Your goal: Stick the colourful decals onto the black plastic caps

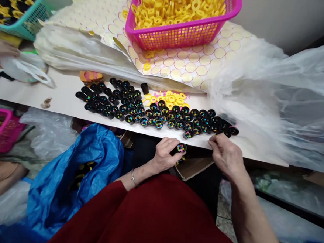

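My left hand is wrapped round a black cup with small coloured beads inside, just off the table's front edge. Near the right end of the cups, my right hand has its fingers pinched together; whatever is between them is too small to make out. Many black cups holding coloured beads stand crowded on the white table. Behind them lies a pile of yellow rings with small pink beads around it. One black cup stands apart, left of the rings.
A pink basket of yellow rings sits at the back on a sheet of round stickers. Clear plastic covers the right side. A blue bag is at lower left. Another person's hand shows at far left.
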`<state>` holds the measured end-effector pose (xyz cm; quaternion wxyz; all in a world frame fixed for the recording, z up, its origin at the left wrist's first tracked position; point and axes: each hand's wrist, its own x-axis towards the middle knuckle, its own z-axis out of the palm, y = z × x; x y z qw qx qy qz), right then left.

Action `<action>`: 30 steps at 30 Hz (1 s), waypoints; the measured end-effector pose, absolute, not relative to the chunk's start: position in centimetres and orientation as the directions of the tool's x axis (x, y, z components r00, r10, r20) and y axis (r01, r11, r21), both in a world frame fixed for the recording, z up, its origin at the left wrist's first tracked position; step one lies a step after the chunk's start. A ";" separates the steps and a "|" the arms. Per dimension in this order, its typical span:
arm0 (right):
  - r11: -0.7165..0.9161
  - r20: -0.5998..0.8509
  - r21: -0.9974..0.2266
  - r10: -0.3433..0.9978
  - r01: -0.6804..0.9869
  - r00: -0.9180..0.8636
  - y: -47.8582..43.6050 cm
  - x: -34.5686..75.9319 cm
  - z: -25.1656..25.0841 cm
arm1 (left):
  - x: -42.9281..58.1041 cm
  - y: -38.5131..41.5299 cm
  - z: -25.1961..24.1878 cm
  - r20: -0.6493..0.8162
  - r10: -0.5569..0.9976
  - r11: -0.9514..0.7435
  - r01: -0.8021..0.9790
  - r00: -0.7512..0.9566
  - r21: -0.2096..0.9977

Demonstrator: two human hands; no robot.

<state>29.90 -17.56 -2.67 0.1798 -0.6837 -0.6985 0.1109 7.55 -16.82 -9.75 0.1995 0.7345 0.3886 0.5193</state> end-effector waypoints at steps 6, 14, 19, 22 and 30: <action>-0.114 0.181 -0.240 0.970 0.964 0.160 -19.8 29.4 -7.1 | 10.0 -17.8 -10.4 0.544 0.794 -0.607 0.305 0.272 0.734; -0.091 0.203 -0.507 0.954 0.857 0.221 -20.2 30.6 -8.1 | 11.6 -18.1 -10.2 0.453 0.820 -0.556 0.298 0.350 0.776; -0.098 0.175 -0.459 0.964 0.883 0.198 -19.6 30.0 -7.9 | 12.3 -17.9 -10.3 0.411 0.826 -0.527 0.271 0.384 0.806; -0.052 0.214 -0.533 0.957 0.845 0.194 -19.9 30.0 -7.7 | 12.5 -17.9 -10.5 0.360 0.843 -0.489 0.290 0.400 0.823; -0.113 0.178 -0.534 0.954 0.838 0.242 -21.4 31.0 -7.7 | 12.7 -18.2 -11.3 0.314 0.861 -0.449 0.309 0.400 0.838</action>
